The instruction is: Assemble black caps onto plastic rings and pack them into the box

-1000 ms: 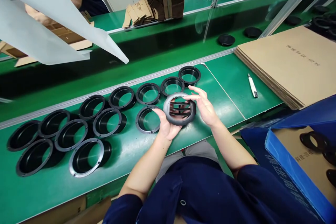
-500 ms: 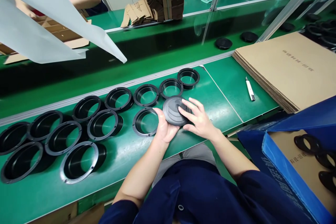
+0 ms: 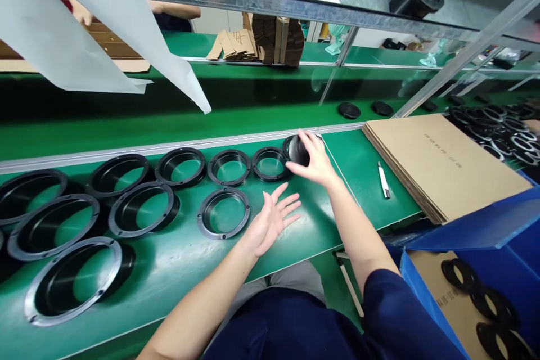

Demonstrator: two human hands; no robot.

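My right hand (image 3: 313,158) grips a black round part (image 3: 298,151), smeared by motion, over the ring at the right end of the back row. Palm up and fingers spread, my left hand (image 3: 274,219) holds nothing above the green table (image 3: 169,281). Just left of it lies a black flanged ring (image 3: 223,213). Further black rings, such as one in the back row (image 3: 270,163) and a large one at the front left (image 3: 73,281), stand on the table.
A cardboard stack (image 3: 447,163) and a white cutter (image 3: 383,180) lie at the right. Below them is a blue box (image 3: 415,281) with black rings. White sheets (image 3: 169,62) hang at the upper left. Two black discs (image 3: 350,110) sit behind the rail.
My left hand has let go of the black round part and opened. My right hand has carried that part up and away toward the back row. The view has shifted too.
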